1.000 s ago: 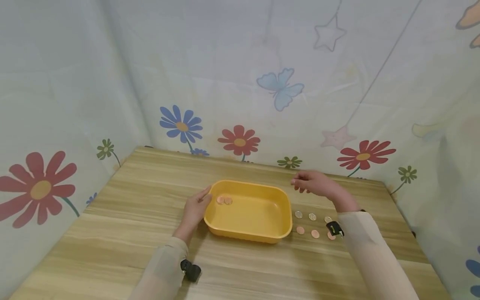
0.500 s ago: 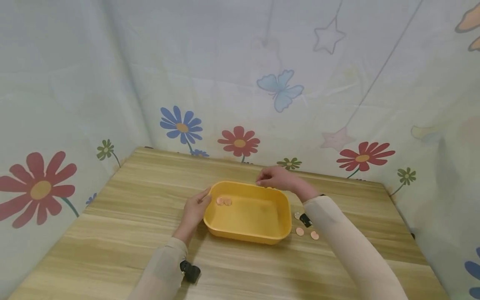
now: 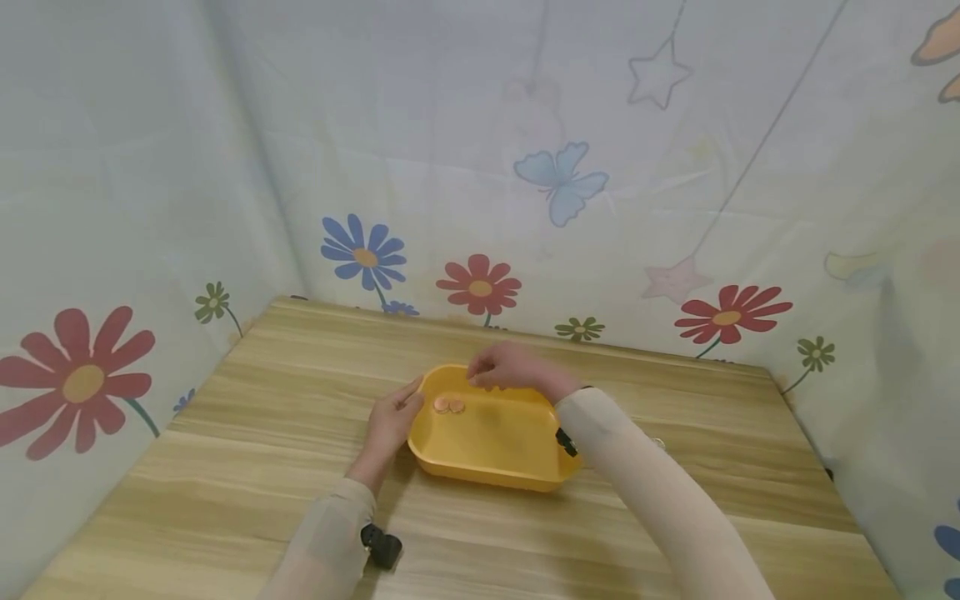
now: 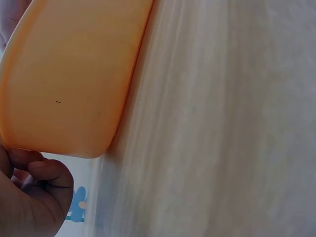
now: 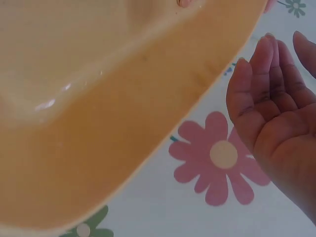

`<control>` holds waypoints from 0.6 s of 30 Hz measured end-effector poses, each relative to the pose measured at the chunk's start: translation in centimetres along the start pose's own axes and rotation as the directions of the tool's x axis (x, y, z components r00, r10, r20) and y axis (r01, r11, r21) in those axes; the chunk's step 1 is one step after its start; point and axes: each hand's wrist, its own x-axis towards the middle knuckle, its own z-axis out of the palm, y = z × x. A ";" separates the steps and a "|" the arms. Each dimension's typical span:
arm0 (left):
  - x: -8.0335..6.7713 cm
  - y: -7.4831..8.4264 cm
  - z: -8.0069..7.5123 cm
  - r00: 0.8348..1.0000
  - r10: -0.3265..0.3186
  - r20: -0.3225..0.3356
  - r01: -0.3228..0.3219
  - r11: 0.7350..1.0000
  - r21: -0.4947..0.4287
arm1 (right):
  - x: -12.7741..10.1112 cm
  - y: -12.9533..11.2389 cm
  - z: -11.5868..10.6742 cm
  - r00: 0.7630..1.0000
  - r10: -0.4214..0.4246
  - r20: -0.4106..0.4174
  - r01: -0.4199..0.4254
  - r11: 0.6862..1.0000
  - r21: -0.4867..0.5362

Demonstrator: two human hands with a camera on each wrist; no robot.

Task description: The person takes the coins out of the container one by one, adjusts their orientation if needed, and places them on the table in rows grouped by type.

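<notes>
In the head view, a yellow rectangular tray (image 3: 487, 442) sits on the table. Two copper-coloured coins (image 3: 457, 406) lie side by side in its far left part. My left hand (image 3: 392, 421) grips the tray's left end; the left wrist view shows curled fingers (image 4: 52, 173) at its rim. My right hand (image 3: 510, 367) hovers over the far rim, right of the two coins. Seen from the right wrist, its fingers (image 5: 242, 91) bend slightly and stand apart from the thumb, with nothing visible between them. A silvery coin (image 3: 658, 442) peeks out beyond the right sleeve.
The wood-grain table (image 3: 247, 467) meets a hanging cloth (image 3: 420, 167) printed with flowers at its back and sides. My right sleeve (image 3: 652, 483) crosses the tray's right end and hides most of the table behind it.
My right hand has travelled left from beyond the tray's right end to above its far rim. Its sleeve now covers most of the coins on the table. The left hand and tray stay put.
</notes>
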 end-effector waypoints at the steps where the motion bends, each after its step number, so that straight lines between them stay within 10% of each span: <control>1: 0.0 0.0 0.0 1.000 -0.002 -0.001 0.002 1.000 0.000 | 0.3 0.0 0.3 1.000 -0.003 0.006 0.003 1.000 -0.001; 18: 0.0 0.1 -0.1 1.000 0.023 -0.018 -0.022 0.999 0.039 | 3.8 1.7 5.1 0.999 0.040 -0.019 -0.042 0.993 -0.114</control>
